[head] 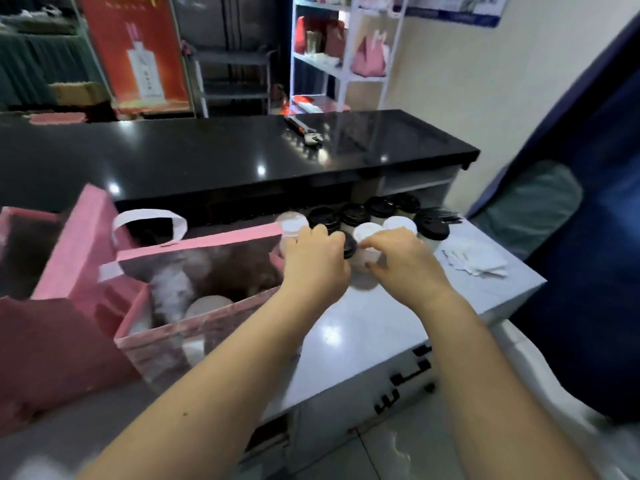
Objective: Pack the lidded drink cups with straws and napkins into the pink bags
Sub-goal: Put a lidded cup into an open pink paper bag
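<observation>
Several lidded drink cups stand in a cluster at the back of the white counter [363, 327], some with black lids [379, 206], some with white lids [400, 225]. My left hand [317, 259] rests on a black-lidded cup [349, 245], fingers curled over it. My right hand [403, 259] closes on a white-lidded cup [366, 261] just beside it. An open pink bag [207, 317] with white handles stands to the left and holds a white-lidded cup [207, 304]. White napkins [474, 259] lie at the right. Black straws [440, 213] lie behind the cups.
A second pink bag [52, 271] stands at the far left. A glossy black countertop [225, 157] runs behind, with a tool [304, 131] on it. A white shelf rack [343, 50] holds more pink bags. A dark blue curtain [595, 237] hangs at the right.
</observation>
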